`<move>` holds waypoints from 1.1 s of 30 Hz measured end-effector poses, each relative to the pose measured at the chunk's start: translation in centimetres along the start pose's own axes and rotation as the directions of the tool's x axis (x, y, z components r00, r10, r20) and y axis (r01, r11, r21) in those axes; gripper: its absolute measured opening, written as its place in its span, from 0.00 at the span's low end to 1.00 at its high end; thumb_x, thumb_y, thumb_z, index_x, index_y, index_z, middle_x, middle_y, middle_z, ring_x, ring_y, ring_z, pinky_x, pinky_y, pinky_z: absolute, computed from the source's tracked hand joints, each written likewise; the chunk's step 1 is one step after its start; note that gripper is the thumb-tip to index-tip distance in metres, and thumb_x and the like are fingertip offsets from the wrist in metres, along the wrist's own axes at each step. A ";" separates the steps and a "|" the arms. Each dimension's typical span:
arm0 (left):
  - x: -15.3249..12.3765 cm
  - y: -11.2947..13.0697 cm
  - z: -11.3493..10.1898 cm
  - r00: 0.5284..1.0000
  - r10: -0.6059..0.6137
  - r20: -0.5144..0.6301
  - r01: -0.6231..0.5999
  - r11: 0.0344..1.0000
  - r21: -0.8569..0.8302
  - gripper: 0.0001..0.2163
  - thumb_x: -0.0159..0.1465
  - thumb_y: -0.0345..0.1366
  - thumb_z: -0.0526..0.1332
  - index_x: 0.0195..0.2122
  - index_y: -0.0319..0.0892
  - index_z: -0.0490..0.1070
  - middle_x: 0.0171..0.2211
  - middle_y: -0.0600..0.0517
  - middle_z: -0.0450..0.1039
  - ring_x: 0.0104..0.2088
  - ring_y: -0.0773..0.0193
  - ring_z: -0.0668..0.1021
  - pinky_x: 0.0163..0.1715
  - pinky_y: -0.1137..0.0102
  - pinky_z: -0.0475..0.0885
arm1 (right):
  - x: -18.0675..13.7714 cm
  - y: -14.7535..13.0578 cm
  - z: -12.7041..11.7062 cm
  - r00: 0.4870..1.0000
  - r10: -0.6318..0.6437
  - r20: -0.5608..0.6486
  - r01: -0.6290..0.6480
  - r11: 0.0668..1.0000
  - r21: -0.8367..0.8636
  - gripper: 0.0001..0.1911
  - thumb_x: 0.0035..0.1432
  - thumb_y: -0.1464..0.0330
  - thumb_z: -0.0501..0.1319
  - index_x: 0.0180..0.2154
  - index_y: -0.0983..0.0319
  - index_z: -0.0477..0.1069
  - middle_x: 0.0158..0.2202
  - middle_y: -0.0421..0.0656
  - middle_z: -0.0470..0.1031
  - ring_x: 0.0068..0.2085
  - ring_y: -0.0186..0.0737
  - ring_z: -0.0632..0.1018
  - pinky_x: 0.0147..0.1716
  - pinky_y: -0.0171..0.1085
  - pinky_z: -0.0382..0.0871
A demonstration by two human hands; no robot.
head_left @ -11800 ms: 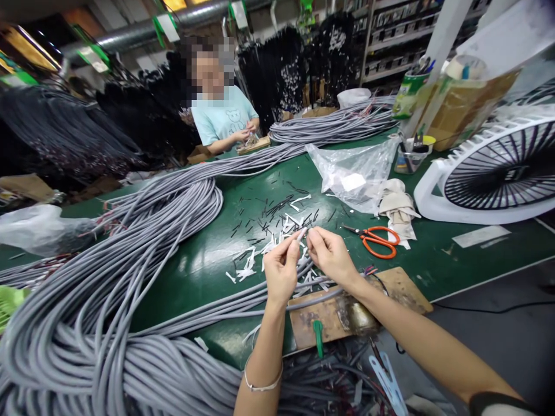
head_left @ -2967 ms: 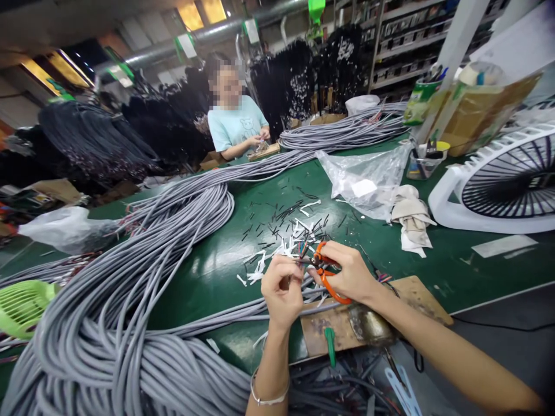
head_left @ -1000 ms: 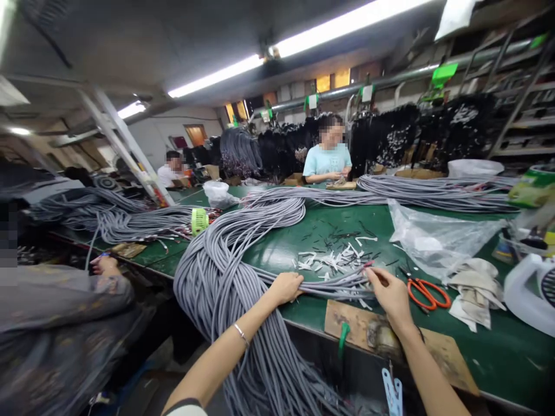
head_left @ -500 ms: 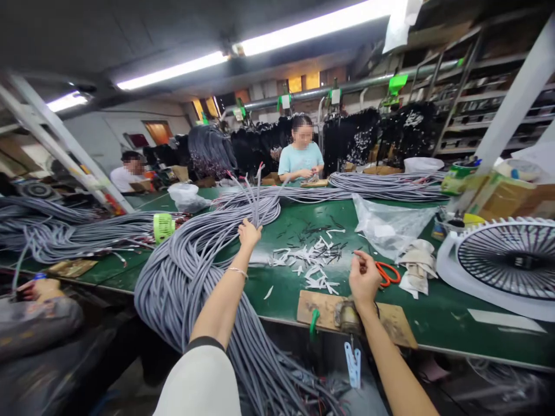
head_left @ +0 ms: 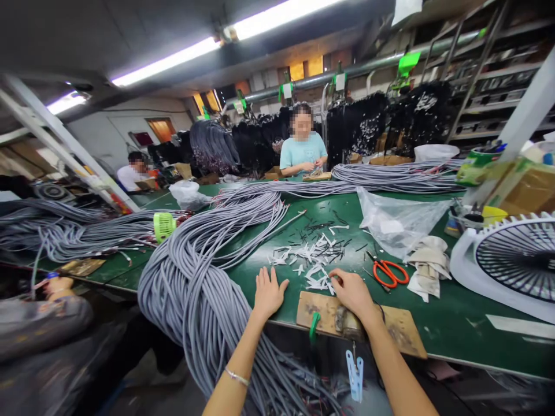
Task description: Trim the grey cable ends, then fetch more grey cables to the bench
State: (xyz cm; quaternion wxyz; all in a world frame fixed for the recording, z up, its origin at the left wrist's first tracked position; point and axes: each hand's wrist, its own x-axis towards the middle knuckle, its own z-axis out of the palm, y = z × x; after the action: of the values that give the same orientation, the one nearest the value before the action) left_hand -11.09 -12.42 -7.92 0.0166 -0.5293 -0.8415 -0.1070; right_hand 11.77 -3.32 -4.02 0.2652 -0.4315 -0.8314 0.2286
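Note:
My left hand [head_left: 267, 293] lies flat and open on the green table [head_left: 264, 237], fingers spread, just right of a thick bundle of grey cables [head_left: 195, 277] that hangs over the table's front edge. My right hand [head_left: 352, 292] rests with curled fingers at the near edge of a heap of white and black cable scraps [head_left: 313, 260], above a worn wooden board [head_left: 359, 320]; what it holds, if anything, is hidden. Orange-handled scissors [head_left: 388, 271] lie on the table to the right of that hand.
A clear plastic bag [head_left: 396, 222], folded cloths [head_left: 427, 266] and a white fan [head_left: 507, 260] stand at the right. More grey cables [head_left: 390, 176] run along the far side. A person in a light blue shirt [head_left: 302, 153] works opposite; another person's hand [head_left: 58, 287] is at the left.
My left hand let go of the raised cable ends and came down flat on the table. My right hand dropped to the scrap heap. Earlier I had put the scissors down.

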 end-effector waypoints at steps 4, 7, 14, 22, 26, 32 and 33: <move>0.7 0.4 0.0 0.992 0.086 0.095 -0.089 0.995 0.034 0.34 0.63 0.50 0.42 0.60 0.22 0.45 0.61 0.27 0.40 0.62 0.44 0.45 0.58 0.54 0.46 | -1.9 -0.4 0.0 0.974 -0.014 -0.225 0.038 0.994 0.103 0.12 0.56 0.67 0.50 0.35 0.60 0.72 0.28 0.42 0.76 0.27 0.38 0.74 0.29 0.34 0.65; 2.8 -0.2 -0.4 0.980 0.108 0.166 -0.111 0.994 0.008 0.39 0.61 0.54 0.42 0.61 0.23 0.42 0.62 0.28 0.38 0.62 0.44 0.44 0.58 0.55 0.46 | -4.5 -0.1 -0.3 0.889 -0.051 -0.456 0.113 0.988 0.109 0.12 0.58 0.66 0.52 0.37 0.61 0.71 0.32 0.44 0.76 0.29 0.38 0.75 0.32 0.35 0.67; 10.4 -2.0 0.2 0.985 0.092 0.149 -0.092 0.996 -0.006 0.42 0.57 0.58 0.45 0.61 0.25 0.44 0.62 0.29 0.40 0.62 0.44 0.46 0.57 0.57 0.48 | -8.3 3.3 -2.3 0.836 0.015 -0.549 -0.051 0.997 -0.051 0.13 0.56 0.63 0.54 0.42 0.58 0.69 0.26 0.41 0.72 0.23 0.38 0.71 0.26 0.37 0.66; 18.3 -2.6 1.8 1.000 0.000 0.008 0.000 1.000 -0.009 0.43 0.57 0.60 0.42 0.59 0.21 0.47 0.60 0.29 0.48 0.61 0.43 0.52 0.57 0.58 0.47 | -1.5 4.6 -2.7 0.970 -0.058 -0.235 0.029 0.991 -0.128 0.20 0.59 0.63 0.50 0.52 0.61 0.61 0.38 0.45 0.72 0.37 0.39 0.74 0.39 0.38 0.70; 21.3 -2.2 2.4 0.999 -0.036 -0.003 0.036 0.999 -0.033 0.44 0.57 0.60 0.42 0.59 0.21 0.46 0.59 0.29 0.50 0.59 0.42 0.57 0.56 0.57 0.50 | 6.3 5.3 -1.7 0.991 -0.132 -0.001 0.127 0.956 -0.264 0.25 0.59 0.62 0.52 0.55 0.69 0.58 0.50 0.54 0.66 0.52 0.47 0.67 0.52 0.45 0.62; 24.6 -2.3 2.8 1.000 -0.009 -0.002 0.009 0.995 -0.098 0.42 0.58 0.59 0.41 0.59 0.21 0.47 0.59 0.29 0.51 0.59 0.43 0.57 0.56 0.56 0.52 | 17.5 9.0 0.6 0.988 -0.136 -0.073 0.104 0.936 -0.338 0.25 0.56 0.67 0.55 0.54 0.73 0.59 0.54 0.58 0.63 0.56 0.50 0.63 0.55 0.44 0.57; 25.1 -2.4 2.8 1.000 0.005 -0.004 -0.006 0.994 -0.114 0.42 0.59 0.59 0.40 0.60 0.22 0.47 0.59 0.30 0.51 0.59 0.44 0.57 0.57 0.56 0.52 | 18.7 9.4 1.0 0.987 -0.136 -0.088 0.101 0.940 -0.326 0.25 0.56 0.67 0.55 0.53 0.74 0.60 0.53 0.58 0.64 0.55 0.49 0.64 0.54 0.44 0.57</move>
State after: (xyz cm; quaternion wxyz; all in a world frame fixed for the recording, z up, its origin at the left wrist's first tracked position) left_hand -23.98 9.39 -7.54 -0.0116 -0.5316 -0.8325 -0.1557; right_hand 7.65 17.18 -5.95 0.2498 -0.4297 -0.8663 0.0504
